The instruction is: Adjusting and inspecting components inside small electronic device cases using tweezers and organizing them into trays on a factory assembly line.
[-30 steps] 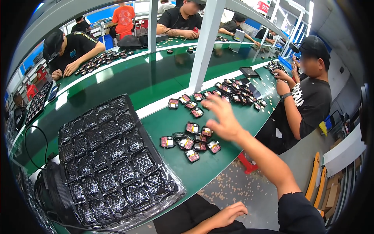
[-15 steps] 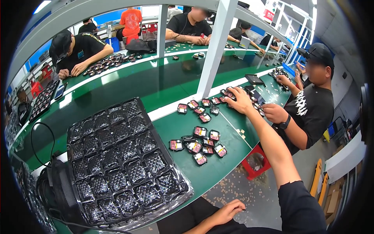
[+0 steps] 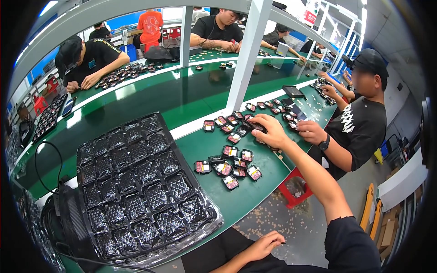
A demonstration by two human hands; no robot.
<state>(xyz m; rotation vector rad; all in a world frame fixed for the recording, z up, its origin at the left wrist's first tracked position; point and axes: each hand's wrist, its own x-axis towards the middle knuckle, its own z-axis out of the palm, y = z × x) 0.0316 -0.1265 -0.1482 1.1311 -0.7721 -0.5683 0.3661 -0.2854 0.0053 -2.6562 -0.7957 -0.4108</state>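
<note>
My right hand (image 3: pixel 271 132) reaches across the green table, palm down and fingers apart, over a group of small black-rimmed cases with red insides and pale labels. Some of these lie beneath the palm and fingers, partly hidden. Left of the fingertips sit more of the small black cases (image 3: pixel 234 137), and a second cluster (image 3: pixel 230 150) lies nearer to me. Low in the picture, my left hand (image 3: pixel 266 245) rests over my lap with its fingers curled together. Whatever the fingers may hold is hidden. A black tray of moulded pockets (image 3: pixel 148 170) lies to the left.
A white post (image 3: pixel 248 59) rises beside the green belt (image 3: pixel 200 100). At the right a co-worker's hand (image 3: pixel 312 132) is close to more cases. A dark flat tray (image 3: pixel 293 92) lies beyond them. Below the table edge stands a red stool (image 3: pixel 295 189). A black cable (image 3: pixel 61 159) loops at the left.
My right hand has slid left and nearer along the table, and several cases have shifted left with it. Others now show where the hand was. My left hand stays in place.
</note>
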